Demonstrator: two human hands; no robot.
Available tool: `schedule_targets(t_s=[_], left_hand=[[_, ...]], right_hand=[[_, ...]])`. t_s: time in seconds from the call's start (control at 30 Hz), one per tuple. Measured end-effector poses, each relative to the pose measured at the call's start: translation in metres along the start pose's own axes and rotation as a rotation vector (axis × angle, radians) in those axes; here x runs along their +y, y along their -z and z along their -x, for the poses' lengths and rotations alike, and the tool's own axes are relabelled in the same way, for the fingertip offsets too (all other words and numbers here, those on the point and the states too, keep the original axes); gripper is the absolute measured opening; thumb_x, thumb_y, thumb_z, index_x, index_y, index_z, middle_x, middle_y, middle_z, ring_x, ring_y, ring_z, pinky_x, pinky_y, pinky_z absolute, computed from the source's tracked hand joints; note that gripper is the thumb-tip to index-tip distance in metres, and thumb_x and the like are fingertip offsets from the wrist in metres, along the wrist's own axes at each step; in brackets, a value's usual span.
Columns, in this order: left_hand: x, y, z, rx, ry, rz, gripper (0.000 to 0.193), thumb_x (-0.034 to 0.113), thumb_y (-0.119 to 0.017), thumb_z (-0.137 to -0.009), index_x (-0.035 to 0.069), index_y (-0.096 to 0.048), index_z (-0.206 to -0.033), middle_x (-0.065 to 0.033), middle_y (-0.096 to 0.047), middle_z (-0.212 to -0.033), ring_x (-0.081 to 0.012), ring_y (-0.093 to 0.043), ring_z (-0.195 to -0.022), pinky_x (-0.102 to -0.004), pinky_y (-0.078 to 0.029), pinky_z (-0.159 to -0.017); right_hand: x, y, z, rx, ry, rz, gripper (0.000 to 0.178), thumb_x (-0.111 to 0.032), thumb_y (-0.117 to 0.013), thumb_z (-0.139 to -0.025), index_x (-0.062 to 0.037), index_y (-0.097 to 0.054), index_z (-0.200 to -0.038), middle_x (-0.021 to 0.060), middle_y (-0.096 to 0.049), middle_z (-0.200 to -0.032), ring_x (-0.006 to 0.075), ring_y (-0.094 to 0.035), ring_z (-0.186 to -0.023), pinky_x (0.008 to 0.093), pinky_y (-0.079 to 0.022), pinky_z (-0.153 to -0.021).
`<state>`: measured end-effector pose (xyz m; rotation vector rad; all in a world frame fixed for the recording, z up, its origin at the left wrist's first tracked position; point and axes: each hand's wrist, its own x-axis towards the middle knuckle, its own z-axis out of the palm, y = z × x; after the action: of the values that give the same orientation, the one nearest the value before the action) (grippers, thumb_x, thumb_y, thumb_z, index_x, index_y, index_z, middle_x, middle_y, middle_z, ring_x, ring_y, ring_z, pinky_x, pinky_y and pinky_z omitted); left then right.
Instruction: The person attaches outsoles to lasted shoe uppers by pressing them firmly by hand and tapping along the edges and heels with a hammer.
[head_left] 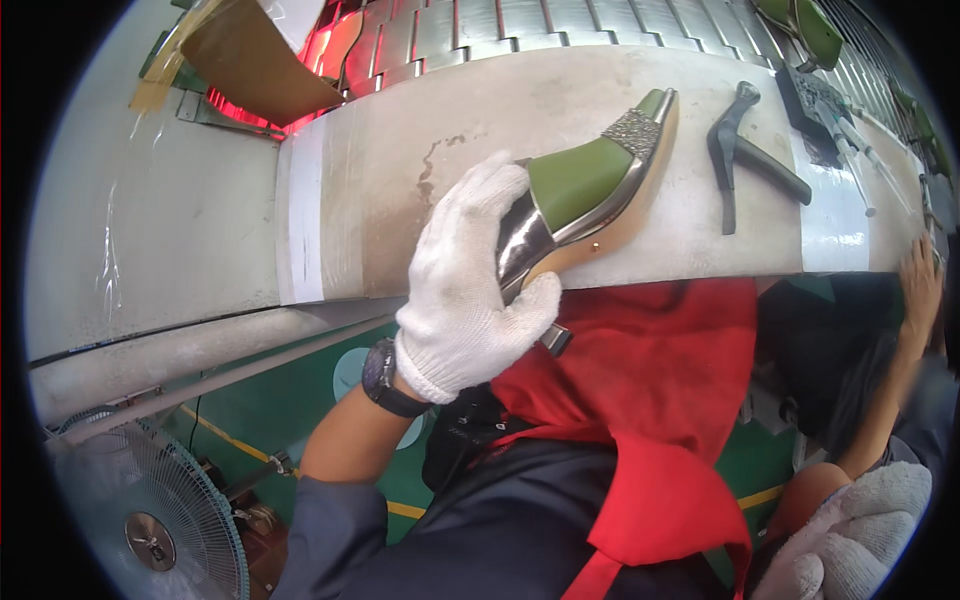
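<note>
My left hand (465, 280), in a white knit glove with a dark watch at the wrist, is wrapped round the heel end of a shoe (580, 185). The shoe is olive green with shiny silver edging, a glittering band near its pointed toe and a tan sole along one side. It points up and to the right over the bench's front edge. My right hand (860, 530), also in a white glove, is at the lower right corner, away from the shoe. Its fingers are curled in; whatever they hold, if anything, is hidden.
A hammer (728, 150) lies on the pale bench (380, 170), right of the shoe. Beyond are a dark block with thin tools (835, 125) and a metal slat conveyor (480, 25). A co-worker's bare hand (920, 285) rests at right. A fan (150, 540) stands lower left.
</note>
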<state>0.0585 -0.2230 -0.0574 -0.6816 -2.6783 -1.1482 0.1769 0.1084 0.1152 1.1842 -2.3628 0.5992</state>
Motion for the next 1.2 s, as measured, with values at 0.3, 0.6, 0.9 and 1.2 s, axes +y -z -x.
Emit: schedule_targets(t_s=[0.3, 0.6, 0.9, 1.2], left_hand=[[0.011, 0.014, -0.029, -0.146, -0.054, -0.161, 0.093, 0.012, -0.09, -0.079, -0.006, -0.047, -0.161, -0.0286, -0.055, -0.16, -0.0418, -0.057, -0.149, -0.0471, -0.045, -0.125], [0.017, -0.008, -0.092, -0.374, -0.145, -0.019, 0.113, 0.017, -0.095, -0.074, -0.001, -0.038, -0.17, -0.0273, -0.056, -0.16, -0.0412, -0.057, -0.15, -0.0464, -0.044, -0.126], [0.015, -0.006, -0.099, -0.42, -0.16, -0.029, 0.115, 0.012, -0.096, -0.069, -0.002, -0.04, -0.169, -0.0302, -0.058, -0.158, -0.046, -0.058, -0.147, -0.048, -0.047, -0.123], [0.004, -0.008, -0.1, -0.376, -0.224, -0.008, 0.113, 0.018, -0.099, -0.074, -0.001, -0.04, -0.169, -0.0318, -0.064, -0.145, -0.0503, -0.066, -0.13, -0.0541, -0.054, -0.11]], right_hand=[[0.086, -0.089, 0.002, -0.09, -0.41, 0.119, 0.037, 0.001, -0.073, -0.088, -0.0021, -0.072, -0.125, 0.0196, -0.073, -0.107, 0.041, -0.072, -0.1, 0.0479, -0.059, -0.096], [0.159, -0.176, 0.01, -0.037, -0.74, 0.101, 0.044, -0.002, -0.068, -0.092, -0.0094, -0.07, -0.136, 0.0167, -0.074, -0.107, 0.0383, -0.073, -0.095, 0.0488, -0.06, -0.085], [0.103, -0.202, -0.004, 0.656, -0.883, -1.123, 0.029, -0.003, -0.069, -0.104, 0.0064, -0.071, -0.13, 0.0192, -0.08, -0.125, 0.0247, -0.078, -0.119, 0.039, -0.061, -0.105], [0.126, -0.149, -0.046, 0.177, -0.817, -0.857, 0.03, -0.002, -0.077, -0.096, 0.0048, -0.073, -0.125, 0.0223, -0.079, -0.124, 0.0311, -0.076, -0.123, 0.0431, -0.061, -0.107]])
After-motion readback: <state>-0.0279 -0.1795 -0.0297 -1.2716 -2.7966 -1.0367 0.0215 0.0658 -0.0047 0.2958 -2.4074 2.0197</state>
